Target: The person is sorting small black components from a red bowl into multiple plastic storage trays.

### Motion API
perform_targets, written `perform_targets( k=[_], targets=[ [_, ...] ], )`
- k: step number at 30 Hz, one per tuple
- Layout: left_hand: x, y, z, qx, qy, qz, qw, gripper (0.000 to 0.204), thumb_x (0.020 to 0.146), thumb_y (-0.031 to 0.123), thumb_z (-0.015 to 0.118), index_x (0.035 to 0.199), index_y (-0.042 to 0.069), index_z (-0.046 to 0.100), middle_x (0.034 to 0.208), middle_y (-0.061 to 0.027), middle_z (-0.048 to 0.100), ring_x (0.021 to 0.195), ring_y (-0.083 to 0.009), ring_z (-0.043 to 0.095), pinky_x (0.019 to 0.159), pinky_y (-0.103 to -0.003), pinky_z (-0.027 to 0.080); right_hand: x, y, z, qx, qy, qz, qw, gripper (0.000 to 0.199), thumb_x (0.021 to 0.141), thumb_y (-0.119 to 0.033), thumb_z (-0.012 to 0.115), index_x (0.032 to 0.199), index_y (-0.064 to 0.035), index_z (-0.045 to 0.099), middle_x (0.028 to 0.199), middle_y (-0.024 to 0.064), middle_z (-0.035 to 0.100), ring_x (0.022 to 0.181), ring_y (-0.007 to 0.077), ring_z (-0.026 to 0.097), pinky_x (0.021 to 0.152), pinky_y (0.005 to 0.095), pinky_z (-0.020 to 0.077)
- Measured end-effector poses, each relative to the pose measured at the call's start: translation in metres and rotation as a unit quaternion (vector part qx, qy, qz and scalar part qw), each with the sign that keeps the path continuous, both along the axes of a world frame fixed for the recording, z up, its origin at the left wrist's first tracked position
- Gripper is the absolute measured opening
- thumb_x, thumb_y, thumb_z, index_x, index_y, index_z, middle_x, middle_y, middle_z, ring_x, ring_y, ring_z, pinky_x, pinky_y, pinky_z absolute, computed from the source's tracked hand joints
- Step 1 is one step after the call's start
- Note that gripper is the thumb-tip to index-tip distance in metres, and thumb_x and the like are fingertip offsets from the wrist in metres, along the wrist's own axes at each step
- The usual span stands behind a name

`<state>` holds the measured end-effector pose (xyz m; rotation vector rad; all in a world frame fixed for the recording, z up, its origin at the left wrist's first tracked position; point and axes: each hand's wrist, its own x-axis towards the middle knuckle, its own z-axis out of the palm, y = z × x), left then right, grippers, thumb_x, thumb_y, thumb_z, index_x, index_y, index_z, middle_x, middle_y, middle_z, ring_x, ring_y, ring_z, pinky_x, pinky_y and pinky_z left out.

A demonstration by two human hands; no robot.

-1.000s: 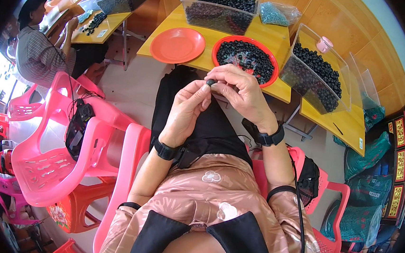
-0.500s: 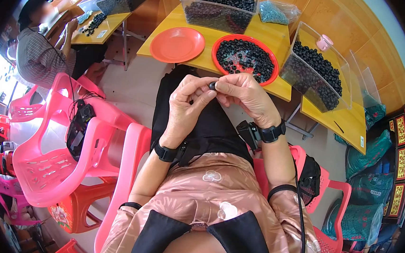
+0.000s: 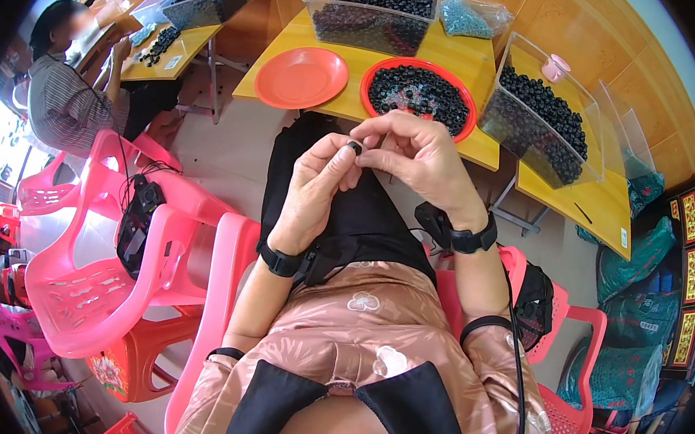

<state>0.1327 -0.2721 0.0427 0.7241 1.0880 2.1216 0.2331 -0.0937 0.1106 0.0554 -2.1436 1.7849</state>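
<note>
Above my lap, my left hand (image 3: 315, 183) pinches a small round black piece (image 3: 354, 147) between thumb and fingertips. A small pale spot shows on the piece. My right hand (image 3: 424, 162) is curled right beside it, thumb and fingers bent toward the piece; whatever its fingertips may hold is hidden. Just beyond my hands, a red-rimmed tray (image 3: 470, 122) on the yellow table holds many similar black pieces with tiny pale bits scattered among them. To its left lies an orange-red plate (image 3: 301, 78) with nothing on it.
Clear bins of black pieces (image 3: 371, 25) (image 3: 536, 126) stand at the back and right of the yellow table (image 3: 478, 60). A bag of bluish bits (image 3: 469, 18) lies at the back. Pink chairs (image 3: 92, 295) flank me. A person (image 3: 75, 98) sits at another table, far left.
My right hand has turned and lifted slightly, its fingers shifting at the black piece. My left hand has moved slightly left and down, keeping the piece. The view has shifted a little.
</note>
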Motion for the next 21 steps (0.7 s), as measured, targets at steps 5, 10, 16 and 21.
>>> perform_targets(
  k=[5,10,16,21],
  targets=[
    [0.0,0.001,0.001,0.019,-0.017,-0.032,0.999,0.023,0.117,0.025,0.064,0.123,0.005,0.072,0.097,0.0039,0.069,0.082,-0.003,0.057,0.075,-0.019,0.045,0.0,-0.009,-0.003,0.14,0.09,-0.04,0.985,0.028,0.091,-0.002,0.088,0.118,-0.0038,0.082,0.093,0.0005,0.067,0.075,0.0069,0.058,0.066,0.0236,0.046],
    [0.004,0.002,0.005,0.03,-0.073,-0.023,0.997,0.027,0.117,0.024,0.065,0.132,0.002,0.071,0.107,0.0007,0.072,0.086,-0.0052,0.06,0.079,-0.021,0.049,-0.002,-0.008,-0.009,0.191,0.144,-0.072,0.968,0.025,0.09,-0.004,0.087,0.115,-0.0043,0.084,0.104,0.0106,0.073,0.091,0.0249,0.075,0.08,0.0345,0.0605],
    [-0.009,0.006,-0.017,0.102,-0.114,-0.095,0.984,0.027,0.116,0.025,0.065,0.13,0.002,0.07,0.107,-0.0016,0.071,0.089,-0.0094,0.061,0.081,-0.024,0.051,-0.005,-0.005,-0.015,0.203,0.163,-0.072,0.963,0.022,0.092,-0.006,0.086,0.115,-0.0044,0.085,0.112,0.011,0.074,0.097,0.0242,0.074,0.084,0.0335,0.0601],
    [-0.012,0.007,-0.027,0.083,-0.144,-0.072,0.983,0.022,0.117,0.026,0.064,0.12,0.005,0.069,0.104,-0.0014,0.069,0.089,-0.0091,0.061,0.079,-0.024,0.05,-0.007,0.019,-0.01,0.201,0.074,-0.089,0.973,0.013,0.097,-0.002,0.081,0.109,-0.002,0.085,0.103,0.0101,0.078,0.097,0.0191,0.076,0.084,0.0317,0.0593]
  ],
)
